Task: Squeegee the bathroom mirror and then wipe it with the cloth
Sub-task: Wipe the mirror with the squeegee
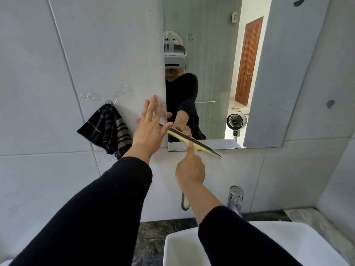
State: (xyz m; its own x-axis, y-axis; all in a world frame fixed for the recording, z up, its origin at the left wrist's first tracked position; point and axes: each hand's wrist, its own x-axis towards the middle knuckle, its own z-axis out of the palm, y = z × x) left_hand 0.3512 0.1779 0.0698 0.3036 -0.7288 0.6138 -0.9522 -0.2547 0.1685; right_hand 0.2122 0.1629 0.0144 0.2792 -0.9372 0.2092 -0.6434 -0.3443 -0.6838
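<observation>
The mirror (215, 73) hangs on the tiled wall above the basin. My right hand (190, 169) grips the handle of a yellow squeegee (192, 140), index finger stretched up along its neck. The dark blade lies slanted across the mirror's lower left corner, its right end past the bottom edge. My left hand (150, 127) is flat with fingers spread, against the wall at the mirror's left edge, its thumb touching the blade's left end. A black and grey striped cloth (109, 129) hangs from a clear wall hook left of the mirror.
A white basin (307, 239) sits below on a dark marbled counter (151, 237), with a chrome tap (235, 198) behind it. The mirror reflects a person with a headset, a wooden door and a small fan. Grey wall tiles surround the mirror.
</observation>
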